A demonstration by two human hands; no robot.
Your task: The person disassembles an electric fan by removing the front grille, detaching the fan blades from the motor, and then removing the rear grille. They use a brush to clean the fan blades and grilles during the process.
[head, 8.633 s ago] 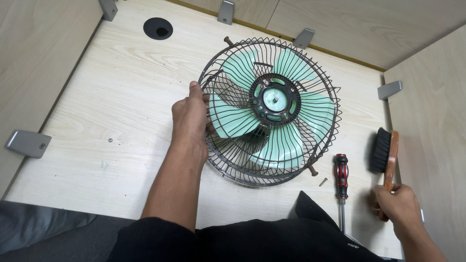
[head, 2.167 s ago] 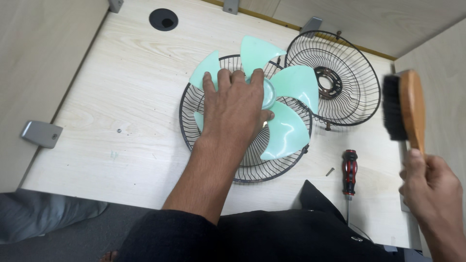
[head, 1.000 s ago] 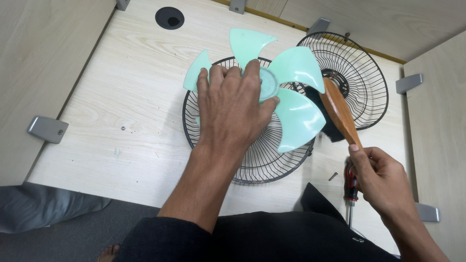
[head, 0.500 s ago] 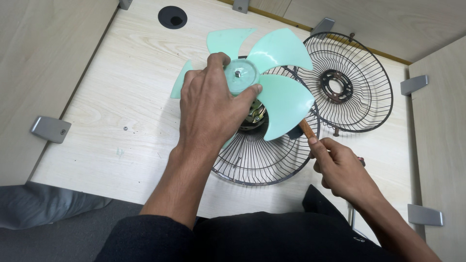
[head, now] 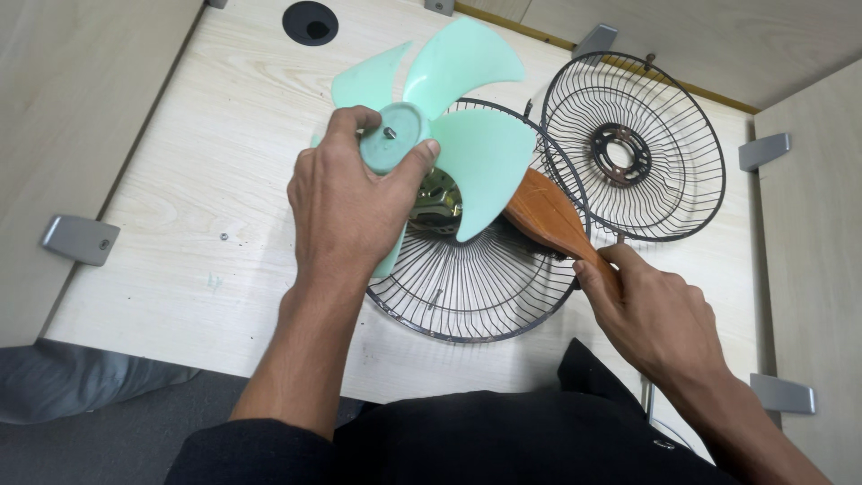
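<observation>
**A:** Start with the biggest thing.

**B:** The pale wooden table (head: 180,180), boxed in by side panels, with a round cable hole (head: 310,22) at about eleven o'clock. Metal brackets (head: 79,240) sit along its edges.

**A:** And on it?

**B:** Two black wire fan guards. One guard (head: 476,287) lies flat at the centre of the table with the motor (head: 438,199) showing in its middle. The other guard (head: 634,148) lies at two o'clock from it, their rims overlapping or touching; I cannot tell which.

**A:** Where is the fan blade?

**B:** The mint-green fan blade (head: 449,99) is lifted off the motor and tilted, above the central guard's eleven o'clock side. The left hand (head: 350,202) is wrapped around its round hub, thumb and fingers clamped on either side. Gripping the hub, I'd judge, keeps the blades from bending and leaves their faces exposed.

**A:** The other hand?

**B:** The right hand (head: 651,314), at four o'clock, is clenched around the handle of a wooden brush (head: 548,216). The brush head points toward ten o'clock and goes under the nearest blade, so its bristles are mostly hidden. That angle seems to put the bristles against the blade's underside or the guard, though I cannot tell which they touch.
</observation>
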